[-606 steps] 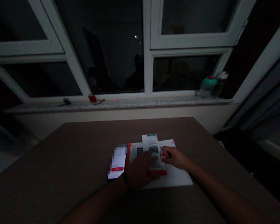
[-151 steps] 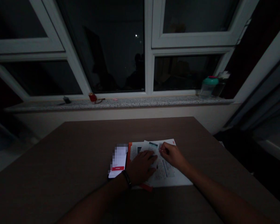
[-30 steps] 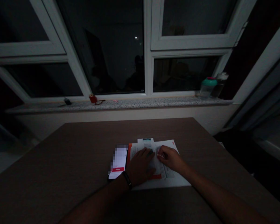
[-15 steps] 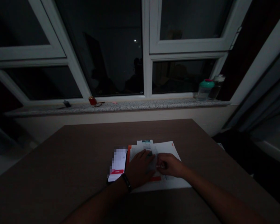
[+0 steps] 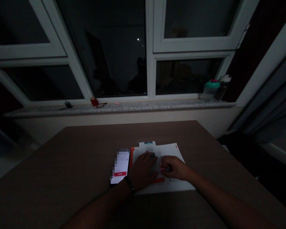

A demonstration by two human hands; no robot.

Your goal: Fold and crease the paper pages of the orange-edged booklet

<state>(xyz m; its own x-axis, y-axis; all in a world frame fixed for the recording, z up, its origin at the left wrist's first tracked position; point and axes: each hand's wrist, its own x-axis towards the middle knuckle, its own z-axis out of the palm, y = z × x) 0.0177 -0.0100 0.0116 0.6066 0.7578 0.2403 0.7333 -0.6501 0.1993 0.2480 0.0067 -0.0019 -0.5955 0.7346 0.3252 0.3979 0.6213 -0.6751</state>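
tabletop (image 5: pixel 69 159) with printed papers (image 5: pixel 173 152) under left hand (image 5: pixel 141 171) and right hand (image 5: pixel 175 168).

White booklet (image 5: pixel 139 154) with orange edge, on brown tabletop (image 5: pixel 62 165).

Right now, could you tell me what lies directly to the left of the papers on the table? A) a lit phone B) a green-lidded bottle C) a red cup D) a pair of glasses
A: a lit phone lies just beyond the left edge of the papers, beside the left hand.
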